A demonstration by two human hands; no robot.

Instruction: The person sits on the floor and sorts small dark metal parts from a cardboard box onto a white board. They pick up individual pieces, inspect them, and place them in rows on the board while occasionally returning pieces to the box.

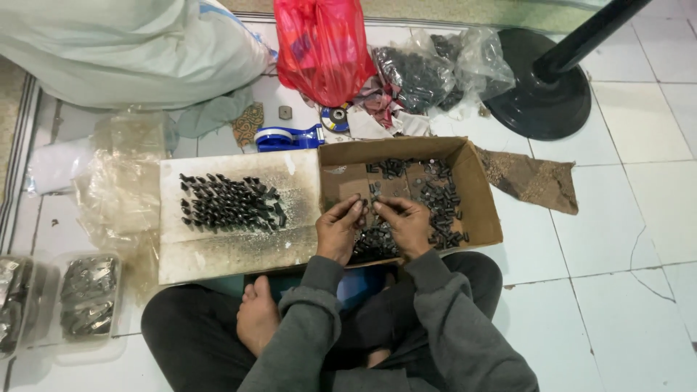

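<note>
Person sits cross-legged on tiled floor (617,181); both hands work over an open cardboard box (479,196) set against the knees. Left hand (339,229) pinches a small dark part (361,207) between thumb and fingertips, closed around it; right hand (406,223) is also closed in a pinch on a small dark piece, though what exactly it grips is too small to tell; the two hands nearly meet over the box's near-left corner.

Box holds loose dark metal parts (439,196), scattered along the right side and heaped under the hands. Left of the box, touching it, lies a flat card sheet (218,254) dusted with grit; on it sit parts in neat rows (231,203), close-packed.

Around: red bag (323,47) and a clear bag of dark parts (414,76) beyond the box; blue tape dispenser (287,136) just behind the sheet; white sack (123,51) top left; black stand base (541,91) top right; plastic tubs (87,301) with more pieces at lower left; crumpled clear plastic (120,181) beside the sheet.

Risks, as judged: parts are tiny and held only by fingertips, so a slip would drop one back into the heap or onto the floor, where dark tile gaps and clutter could hide it; a knee or sleeve (319,290) brushing the sheet could topple the rows, since nothing fences them; grit on the sheet may let pieces slide if it is nudged; bare foot (258,316) sits close to the sheet's near edge.
</note>
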